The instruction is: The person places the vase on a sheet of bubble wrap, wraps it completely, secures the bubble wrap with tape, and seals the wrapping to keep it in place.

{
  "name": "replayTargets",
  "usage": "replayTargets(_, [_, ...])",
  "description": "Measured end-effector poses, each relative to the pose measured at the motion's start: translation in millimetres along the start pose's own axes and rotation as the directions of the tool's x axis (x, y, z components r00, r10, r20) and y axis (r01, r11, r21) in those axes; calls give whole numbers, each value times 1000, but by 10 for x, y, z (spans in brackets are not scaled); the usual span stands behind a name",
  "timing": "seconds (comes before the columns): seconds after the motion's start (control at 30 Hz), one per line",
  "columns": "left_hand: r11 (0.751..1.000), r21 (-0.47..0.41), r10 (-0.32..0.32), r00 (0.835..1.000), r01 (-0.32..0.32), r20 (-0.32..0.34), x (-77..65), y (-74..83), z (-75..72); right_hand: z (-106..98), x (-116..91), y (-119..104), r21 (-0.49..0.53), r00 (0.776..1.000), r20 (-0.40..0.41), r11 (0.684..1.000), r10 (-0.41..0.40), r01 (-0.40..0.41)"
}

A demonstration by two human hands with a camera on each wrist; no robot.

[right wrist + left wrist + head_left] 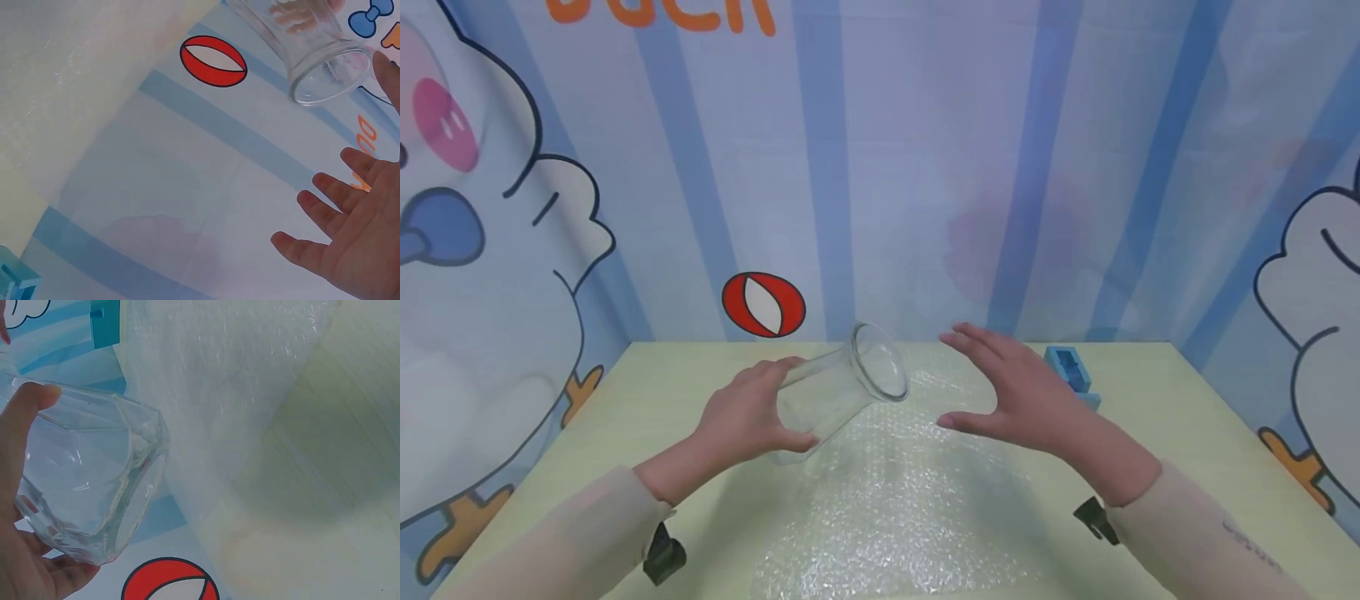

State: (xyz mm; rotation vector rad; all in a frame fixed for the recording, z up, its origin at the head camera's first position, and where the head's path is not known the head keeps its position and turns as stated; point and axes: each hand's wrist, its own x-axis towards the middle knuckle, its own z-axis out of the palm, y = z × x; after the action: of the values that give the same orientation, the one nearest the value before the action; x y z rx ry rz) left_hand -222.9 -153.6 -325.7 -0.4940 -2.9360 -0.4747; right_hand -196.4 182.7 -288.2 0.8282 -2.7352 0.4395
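Note:
A clear glass vase with a flared round rim and a faceted base is held tilted above the table, its mouth pointing up and to the right. My left hand grips it round the body, thumb on the near side and fingers on the far side; the left wrist view shows the thick base of the glass vase. To the right of the rim, my right hand hangs in the air with fingers spread and thumb apart, holding nothing. The right wrist view shows its fingers apart from the glass.
A sheet of bubble wrap lies across the middle of the pale yellow table. Behind the right hand is a light blue object, partly hidden, near the back edge. A striped cartoon backdrop stands behind and at both sides.

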Motion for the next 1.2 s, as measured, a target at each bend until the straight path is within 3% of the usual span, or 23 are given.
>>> replayTargets(0.33, [992,96,77,997,-77,5,83,169,3,-3,122,-161,-50,997,-25,996,-77,76])
replayTargets(0.63, [983,120,139,990,-141,25,133,319,6,5,228,-267,-111,989,-27,984,-145,141])
replayTargets(1.2, [936,282,222,975,-213,-2,174,537,4,100,308,-412,-241,991,112,966,-72,97])
